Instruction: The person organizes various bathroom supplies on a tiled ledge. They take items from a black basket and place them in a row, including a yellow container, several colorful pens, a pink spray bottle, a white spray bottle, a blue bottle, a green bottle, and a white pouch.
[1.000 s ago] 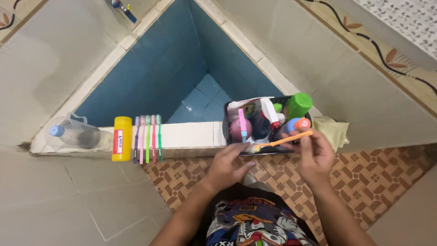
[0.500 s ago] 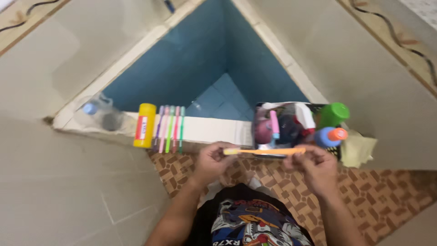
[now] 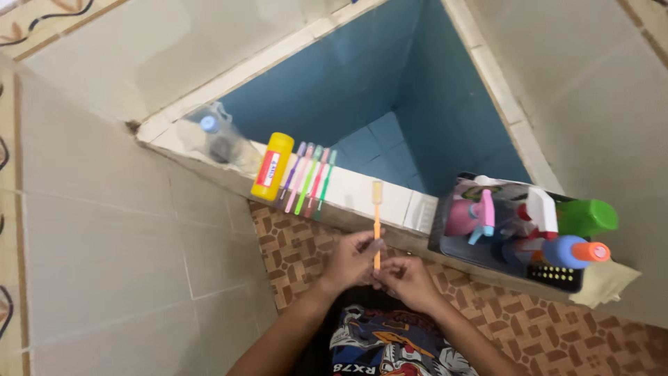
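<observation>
Two hands are closed on one orange toothbrush: its lower handle is pinched by the left hand and the right hand, head pointing up over the white tiled ledge. Five toothbrushes (pink, green, purple) lie side by side just beside a yellow bottle. A dark caddy of spray bottles sits at right.

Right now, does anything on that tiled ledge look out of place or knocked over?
Mostly tidy. The clear plastic bottle lies on its side at the ledge's left end, beside the yellow bottle and the neat row of toothbrushes. An orange toothbrush is off the row, held by both hands.
</observation>
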